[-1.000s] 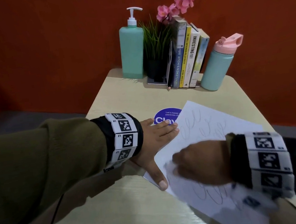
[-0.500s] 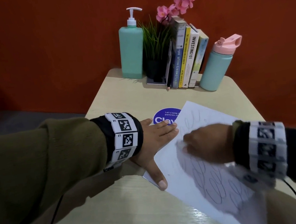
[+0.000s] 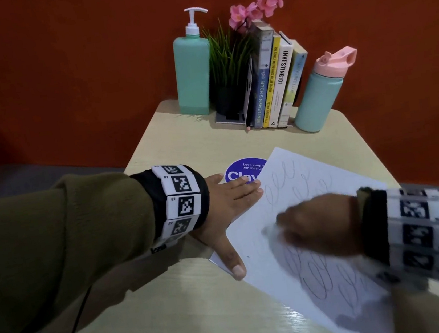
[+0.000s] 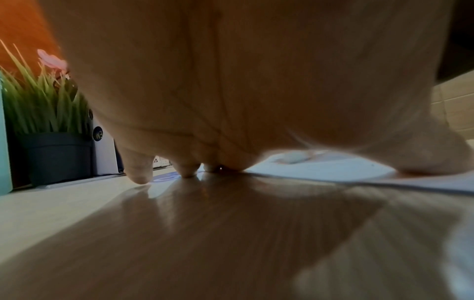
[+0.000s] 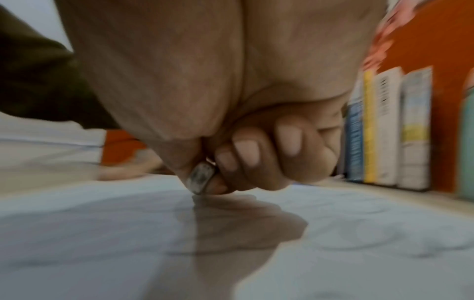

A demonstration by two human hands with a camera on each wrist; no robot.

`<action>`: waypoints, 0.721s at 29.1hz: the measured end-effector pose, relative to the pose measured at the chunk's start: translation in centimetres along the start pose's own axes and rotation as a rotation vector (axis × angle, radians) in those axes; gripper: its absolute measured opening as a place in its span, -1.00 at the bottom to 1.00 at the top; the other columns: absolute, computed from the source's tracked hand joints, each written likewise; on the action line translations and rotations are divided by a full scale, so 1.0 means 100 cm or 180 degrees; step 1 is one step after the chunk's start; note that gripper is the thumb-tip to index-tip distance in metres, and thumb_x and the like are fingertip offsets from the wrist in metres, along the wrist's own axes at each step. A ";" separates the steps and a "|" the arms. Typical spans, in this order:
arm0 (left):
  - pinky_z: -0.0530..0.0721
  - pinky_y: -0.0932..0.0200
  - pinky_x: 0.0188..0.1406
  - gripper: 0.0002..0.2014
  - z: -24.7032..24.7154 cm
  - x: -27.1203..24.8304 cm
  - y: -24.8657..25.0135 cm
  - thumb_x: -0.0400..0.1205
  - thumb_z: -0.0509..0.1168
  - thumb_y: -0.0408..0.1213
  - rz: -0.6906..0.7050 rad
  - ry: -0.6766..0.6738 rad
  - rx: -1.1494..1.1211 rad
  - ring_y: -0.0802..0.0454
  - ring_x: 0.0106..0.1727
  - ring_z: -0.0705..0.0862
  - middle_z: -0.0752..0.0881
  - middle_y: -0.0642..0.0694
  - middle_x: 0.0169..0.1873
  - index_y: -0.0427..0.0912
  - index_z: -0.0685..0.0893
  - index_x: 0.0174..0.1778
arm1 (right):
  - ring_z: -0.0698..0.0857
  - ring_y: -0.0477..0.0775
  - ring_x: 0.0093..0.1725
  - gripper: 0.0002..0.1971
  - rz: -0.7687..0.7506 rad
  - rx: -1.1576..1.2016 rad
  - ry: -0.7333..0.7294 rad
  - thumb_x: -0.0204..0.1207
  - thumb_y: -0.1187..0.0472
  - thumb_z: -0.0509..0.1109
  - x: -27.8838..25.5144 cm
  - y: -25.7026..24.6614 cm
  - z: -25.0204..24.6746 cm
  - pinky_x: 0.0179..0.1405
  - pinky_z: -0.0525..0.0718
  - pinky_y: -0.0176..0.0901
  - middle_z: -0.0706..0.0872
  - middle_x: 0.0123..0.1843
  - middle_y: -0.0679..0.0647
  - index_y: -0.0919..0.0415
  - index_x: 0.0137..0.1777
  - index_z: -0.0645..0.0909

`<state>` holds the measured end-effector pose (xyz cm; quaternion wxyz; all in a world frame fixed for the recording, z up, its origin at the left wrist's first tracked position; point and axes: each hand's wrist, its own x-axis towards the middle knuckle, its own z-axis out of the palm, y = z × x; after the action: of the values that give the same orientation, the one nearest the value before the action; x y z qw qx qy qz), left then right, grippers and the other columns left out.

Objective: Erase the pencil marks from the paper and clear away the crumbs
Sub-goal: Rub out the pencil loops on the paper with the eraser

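**Desk:** Where's the paper (image 3: 254,245)?

**Me:** Centre-right of the head view, my flat left hand (image 3: 226,207) pinning its edge. My right hand (image 3: 318,226) pinches the eraser (image 5: 200,178); I'd rub short, light strokes.

I count four books (image 3: 274,81), one pump bottle (image 3: 193,72), one water bottle (image 3: 317,94), one potted plant (image 3: 224,62), one paper (image 3: 254,245), two hands.

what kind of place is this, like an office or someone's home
Probably a small study or work desk, though home or office cannot be settled. A pale wood-grain tabletop stands against an orange-red wall, a row of upright books lines its back edge, and a white sheet of paper with pencil loops lies in front.
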<state>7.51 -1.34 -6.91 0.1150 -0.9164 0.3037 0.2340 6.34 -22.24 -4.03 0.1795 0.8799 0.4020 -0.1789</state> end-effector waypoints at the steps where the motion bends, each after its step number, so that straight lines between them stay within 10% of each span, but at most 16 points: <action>1: -0.31 -0.25 0.64 0.43 0.000 0.000 0.000 0.16 0.18 0.71 0.0001 0.0005 0.0001 0.10 0.65 -0.46 -0.47 0.07 0.65 -0.03 -0.46 0.66 | 0.68 0.15 0.15 -0.64 0.0217 -0.0080 0.0175 0.69 -0.12 -0.02 0.003 0.013 -0.002 0.18 0.61 -0.02 0.68 0.23 0.02 0.03 0.21 0.49; 6: -0.33 -0.23 0.64 0.42 0.000 0.001 0.000 0.17 0.21 0.69 -0.0039 -0.0024 -0.0068 0.12 0.64 -0.48 -0.48 0.10 0.64 0.00 -0.47 0.66 | 0.68 0.22 0.11 -0.65 -0.0691 0.0141 -0.0099 0.69 -0.09 -0.02 -0.015 -0.039 0.008 0.05 0.59 -0.03 0.66 0.22 0.05 0.06 0.22 0.48; 10: -0.30 -0.26 0.64 0.43 0.001 0.002 0.000 0.16 0.19 0.70 -0.0014 -0.0042 -0.0021 0.12 0.65 -0.45 -0.48 0.09 0.64 -0.01 -0.47 0.66 | 0.68 0.18 0.15 -0.61 0.0243 -0.0343 0.0114 0.69 -0.10 -0.04 0.007 0.013 -0.005 0.16 0.65 0.08 0.69 0.21 0.07 0.08 0.20 0.51; 15: -0.33 -0.26 0.63 0.44 0.001 0.002 -0.002 0.14 0.19 0.71 -0.0002 -0.0033 -0.0049 0.11 0.64 -0.48 -0.49 0.10 0.64 0.00 -0.48 0.65 | 0.69 0.23 0.10 -0.68 -0.0821 0.0001 0.0002 0.70 -0.01 0.02 -0.012 -0.041 0.003 0.12 0.66 0.09 0.68 0.19 0.08 0.11 0.22 0.52; 18: -0.32 -0.28 0.63 0.43 0.001 0.003 -0.002 0.14 0.18 0.71 0.0006 -0.0054 -0.0037 0.11 0.65 -0.47 -0.49 0.10 0.64 0.00 -0.48 0.66 | 0.68 0.20 0.14 -0.64 0.0067 -0.0527 0.0044 0.70 -0.06 -0.03 0.008 0.002 -0.010 0.13 0.66 0.09 0.67 0.22 0.06 0.10 0.22 0.51; 21: -0.31 -0.29 0.63 0.43 0.000 0.001 -0.003 0.15 0.20 0.70 0.0013 -0.0062 -0.0028 0.11 0.65 -0.46 -0.48 0.09 0.65 -0.01 -0.47 0.66 | 0.69 0.22 0.06 -0.66 -0.0292 -0.0569 0.0252 0.72 0.01 0.01 0.009 -0.014 -0.002 0.03 0.70 0.10 0.65 0.16 0.08 0.15 0.19 0.55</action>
<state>7.77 -1.22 -6.96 0.1135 -0.9140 0.3034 0.2445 5.86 -20.68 -4.55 0.2329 0.8474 0.4629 -0.1154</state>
